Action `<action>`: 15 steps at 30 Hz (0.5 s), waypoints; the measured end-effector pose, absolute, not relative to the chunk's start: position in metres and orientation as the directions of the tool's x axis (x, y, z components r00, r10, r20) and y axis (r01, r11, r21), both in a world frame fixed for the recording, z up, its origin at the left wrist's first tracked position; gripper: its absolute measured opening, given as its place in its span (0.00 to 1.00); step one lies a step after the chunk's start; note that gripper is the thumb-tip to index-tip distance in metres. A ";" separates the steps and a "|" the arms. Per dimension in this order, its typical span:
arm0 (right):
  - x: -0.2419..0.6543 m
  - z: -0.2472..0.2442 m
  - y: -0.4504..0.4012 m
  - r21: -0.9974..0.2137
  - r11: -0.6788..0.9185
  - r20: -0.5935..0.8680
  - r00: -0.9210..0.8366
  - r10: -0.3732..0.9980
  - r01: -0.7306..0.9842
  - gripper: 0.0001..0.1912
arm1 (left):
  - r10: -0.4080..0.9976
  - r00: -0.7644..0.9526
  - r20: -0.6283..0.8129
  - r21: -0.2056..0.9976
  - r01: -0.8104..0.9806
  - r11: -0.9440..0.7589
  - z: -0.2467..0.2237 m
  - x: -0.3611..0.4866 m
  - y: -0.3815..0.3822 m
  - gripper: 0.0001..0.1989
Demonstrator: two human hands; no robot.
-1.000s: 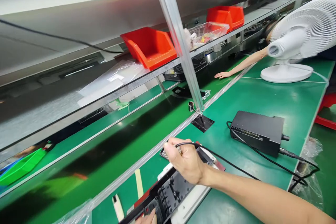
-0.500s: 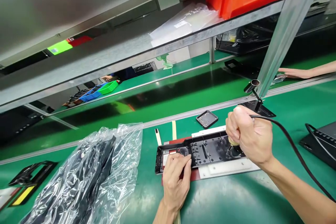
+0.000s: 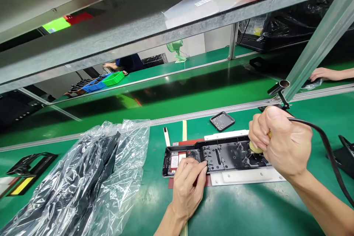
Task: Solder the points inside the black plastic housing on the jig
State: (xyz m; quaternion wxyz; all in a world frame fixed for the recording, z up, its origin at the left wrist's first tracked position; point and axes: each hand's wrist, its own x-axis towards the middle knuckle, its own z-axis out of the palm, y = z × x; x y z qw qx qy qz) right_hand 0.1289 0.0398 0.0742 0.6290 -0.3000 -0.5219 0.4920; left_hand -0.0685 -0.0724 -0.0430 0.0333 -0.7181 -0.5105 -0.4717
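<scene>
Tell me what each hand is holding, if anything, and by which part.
Right hand: a corded tool, gripped around its body, yellowish lower end showing below. Left hand: on the near edge of the black housing; whether it grips cannot be told.

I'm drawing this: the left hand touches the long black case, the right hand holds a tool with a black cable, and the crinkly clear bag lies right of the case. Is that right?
No, the crinkly clear bag lies left of the long black case, as the head view shows. The left hand, right hand, tool and black cable are as you said.
</scene>
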 end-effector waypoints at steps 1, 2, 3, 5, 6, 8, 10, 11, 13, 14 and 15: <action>0.128 0.075 0.040 -0.885 0.347 0.371 -0.019 0.928 -0.310 0.27 | 0.707 0.036 0.706 0.439 0.761 -0.477 -0.043 -0.068 -0.073 0.16; 0.128 0.076 0.040 -0.879 0.360 0.381 -0.007 0.925 -0.313 0.26 | 0.712 0.037 0.702 0.445 0.758 -0.478 -0.043 -0.067 -0.073 0.16; 0.127 0.076 0.040 -0.875 0.369 0.387 0.005 0.922 -0.314 0.26 | 0.716 0.037 0.697 0.450 0.755 -0.478 -0.044 -0.067 -0.073 0.16; 0.127 0.077 0.041 -0.874 0.375 0.390 0.014 0.921 -0.309 0.26 | 0.728 0.042 0.685 0.460 0.749 -0.476 -0.044 -0.066 -0.073 0.16; 0.127 0.078 0.041 -0.875 0.376 0.390 0.016 0.921 -0.305 0.26 | 0.735 0.045 0.677 0.467 0.746 -0.475 -0.045 -0.066 -0.074 0.16; 0.127 0.078 0.042 -0.877 0.377 0.389 0.019 0.921 -0.298 0.26 | 0.747 0.051 0.663 0.479 0.738 -0.476 -0.046 -0.066 -0.074 0.17; 0.128 0.077 0.043 -0.875 0.383 0.395 0.023 0.919 -0.297 0.25 | 0.752 0.053 0.657 0.489 0.729 -0.479 -0.047 -0.066 -0.074 0.17; 0.128 0.077 0.043 -0.873 0.386 0.397 0.024 0.917 -0.297 0.25 | 0.752 0.053 0.657 0.492 0.726 -0.480 -0.047 -0.066 -0.075 0.17; 0.127 0.076 0.043 -0.871 0.389 0.400 0.027 0.916 -0.301 0.25 | 0.754 0.053 0.655 0.497 0.721 -0.482 -0.047 -0.065 -0.075 0.18; 0.127 0.076 0.043 -0.872 0.386 0.398 0.026 0.917 -0.302 0.25 | 0.755 0.051 0.654 0.501 0.718 -0.483 -0.047 -0.065 -0.075 0.18; 0.127 0.076 0.043 -0.873 0.382 0.393 0.025 0.919 -0.302 0.25 | 0.756 0.051 0.652 0.505 0.715 -0.483 -0.047 -0.065 -0.075 0.18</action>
